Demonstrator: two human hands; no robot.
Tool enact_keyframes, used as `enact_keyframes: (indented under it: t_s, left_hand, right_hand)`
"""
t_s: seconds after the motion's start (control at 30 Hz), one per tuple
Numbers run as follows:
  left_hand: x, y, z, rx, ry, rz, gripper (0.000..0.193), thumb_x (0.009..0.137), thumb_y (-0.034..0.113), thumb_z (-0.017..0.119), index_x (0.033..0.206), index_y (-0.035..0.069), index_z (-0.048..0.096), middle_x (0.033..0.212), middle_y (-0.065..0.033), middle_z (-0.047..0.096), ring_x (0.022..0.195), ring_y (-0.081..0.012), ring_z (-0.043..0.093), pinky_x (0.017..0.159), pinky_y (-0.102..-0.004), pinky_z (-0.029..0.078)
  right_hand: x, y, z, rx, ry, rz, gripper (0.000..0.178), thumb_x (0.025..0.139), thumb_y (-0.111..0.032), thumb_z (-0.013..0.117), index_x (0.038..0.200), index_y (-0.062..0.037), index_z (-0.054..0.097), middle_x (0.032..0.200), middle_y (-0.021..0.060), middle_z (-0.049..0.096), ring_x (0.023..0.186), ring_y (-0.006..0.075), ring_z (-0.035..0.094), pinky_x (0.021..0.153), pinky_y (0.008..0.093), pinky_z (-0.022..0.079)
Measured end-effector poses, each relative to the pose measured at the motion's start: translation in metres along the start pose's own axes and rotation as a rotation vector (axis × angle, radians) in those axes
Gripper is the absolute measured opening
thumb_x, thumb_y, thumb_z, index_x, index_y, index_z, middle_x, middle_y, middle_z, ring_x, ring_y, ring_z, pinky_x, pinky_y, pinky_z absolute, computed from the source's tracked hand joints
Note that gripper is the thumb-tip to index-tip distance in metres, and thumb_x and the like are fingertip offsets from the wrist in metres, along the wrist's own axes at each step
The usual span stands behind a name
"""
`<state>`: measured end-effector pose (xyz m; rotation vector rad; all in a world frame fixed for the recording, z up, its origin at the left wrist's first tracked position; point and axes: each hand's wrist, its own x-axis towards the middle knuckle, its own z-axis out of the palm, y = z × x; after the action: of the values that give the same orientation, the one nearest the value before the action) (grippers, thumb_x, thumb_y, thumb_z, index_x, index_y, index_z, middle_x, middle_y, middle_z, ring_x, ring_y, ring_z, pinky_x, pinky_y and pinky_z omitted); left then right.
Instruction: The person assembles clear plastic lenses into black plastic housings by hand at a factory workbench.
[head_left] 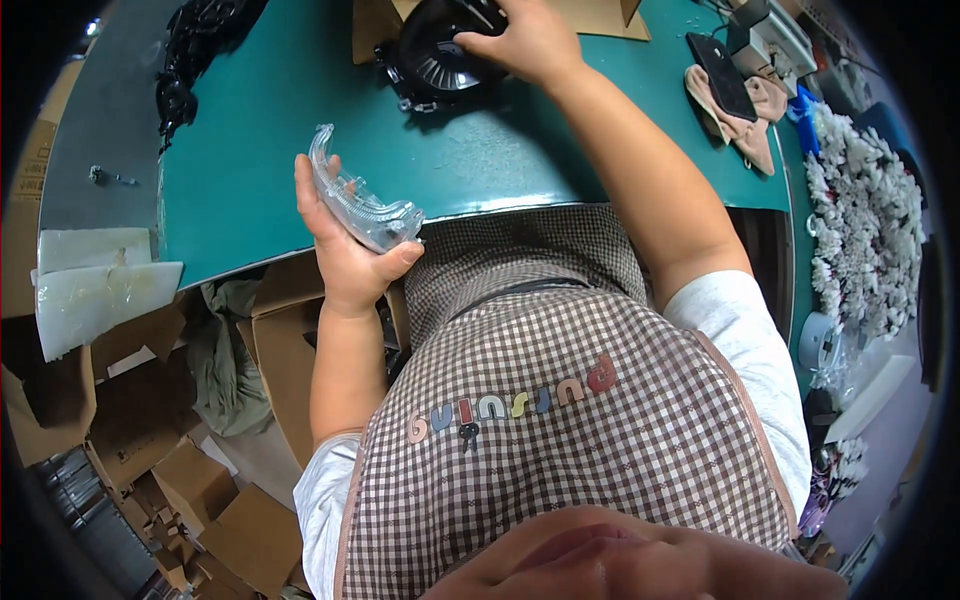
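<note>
My left hand (350,265) is closed around a clear, curved plastic piece (365,212) with ribbed edges and small tabs. It holds the piece tilted, just above the near edge of the green work mat (240,190). Farther off, my right hand (537,45) grips a glossy black round plastic housing (440,62) by its right side, the thumb over its upper face. The housing has fan-like ribs and small clips along its lower rim. Some fingers of that hand are cut off at the top edge of the view.
Behind the housing is an open cardboard box (610,18). Black plastic parts (205,45) lie at the far left, with white foam sheets (105,295) nearer. A black phone (722,78) rests on a pinkish cloth (765,105) at right. Cardboard boxes (250,535) crowd the lower left.
</note>
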<state>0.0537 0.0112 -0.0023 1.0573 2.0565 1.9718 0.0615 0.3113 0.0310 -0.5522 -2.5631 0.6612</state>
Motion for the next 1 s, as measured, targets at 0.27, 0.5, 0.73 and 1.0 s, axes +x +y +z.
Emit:
enact_keyframes:
  t_s: [0.27,0.5,0.73,1.0]
  left_hand:
    - [0.019,0.008,0.027,0.643,0.094,0.634,0.127,0.053,0.063,0.087,0.151,0.012,0.027,0.147,-0.0285,0.026,0.132,-0.0457,0.035,0.105,-0.0537,0.040]
    - [0.006,-0.001,0.050,0.544,-0.134,0.552,0.126,0.043,0.056,0.091,0.149,0.020,0.033,0.145,-0.0264,0.031,0.131,-0.0425,0.037,0.100,-0.0516,0.042]
    - [0.003,0.028,0.055,0.576,-0.157,0.636,0.119,0.042,0.053,0.091,0.146,0.026,0.041,0.146,-0.0237,0.031,0.131,-0.0399,0.039,0.100,-0.0513,0.042]
    - [-0.007,0.045,0.064,0.717,-0.310,0.532,0.118,0.044,0.053,0.090,0.148,0.029,0.039,0.150,-0.0182,0.031,0.131,-0.0391,0.041,0.102,-0.0513,0.039]
  right_hand:
    - [-0.069,-0.037,-0.032,0.066,-0.078,0.038,0.050,0.073,-0.041,0.082,0.105,-0.0043,0.069,0.104,0.0157,0.071,0.094,0.0353,0.068,0.079,0.0406,0.056]
    - [-0.123,-0.009,-0.030,1.180,-0.669,0.245,0.043,0.089,-0.028,0.073,0.119,0.0005,0.063,0.102,0.0087,0.069,0.092,0.0166,0.065,0.085,0.0315,0.052]
    - [-0.146,-0.016,-0.028,1.237,-0.557,0.222,0.034,0.102,-0.027,0.055,0.126,-0.0038,0.057,0.108,0.0043,0.066,0.101,0.0126,0.061,0.091,0.0300,0.050]
    - [-0.162,-0.032,-0.037,1.113,-0.461,-0.036,0.056,0.082,-0.032,0.078,0.124,-0.0044,0.056,0.109,0.0066,0.064,0.099,0.0146,0.060,0.086,0.0314,0.051]
